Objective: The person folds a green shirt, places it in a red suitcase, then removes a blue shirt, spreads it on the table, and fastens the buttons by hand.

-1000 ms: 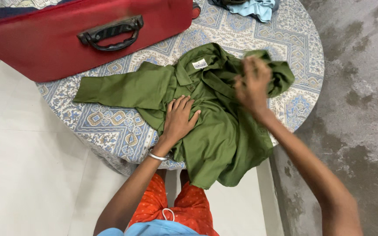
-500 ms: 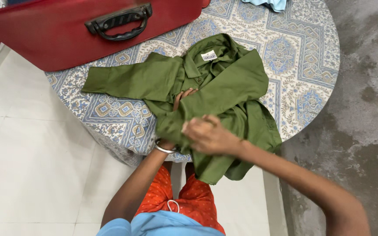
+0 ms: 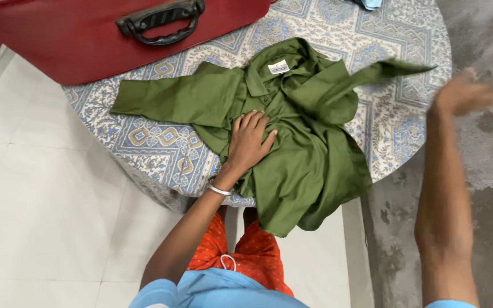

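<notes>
The right hand [image 3: 464, 91] has swung open to the right edge, the sleeve [image 3: 372, 73] flung out; the left hand [image 3: 250, 142] stays pressed flat on the green shirt [image 3: 309, 165].

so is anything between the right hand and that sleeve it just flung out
Nothing visible. The right hand is blurred off the table's edge, open, and the sleeve trails in the air toward it with only bare tablecloth beneath. The left hand lies flat on the green shirt.

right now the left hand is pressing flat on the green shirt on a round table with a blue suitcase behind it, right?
Not quite: the suitcase is red, not blue. The head view shows the left hand flat on the green shirt on the round table.
</notes>
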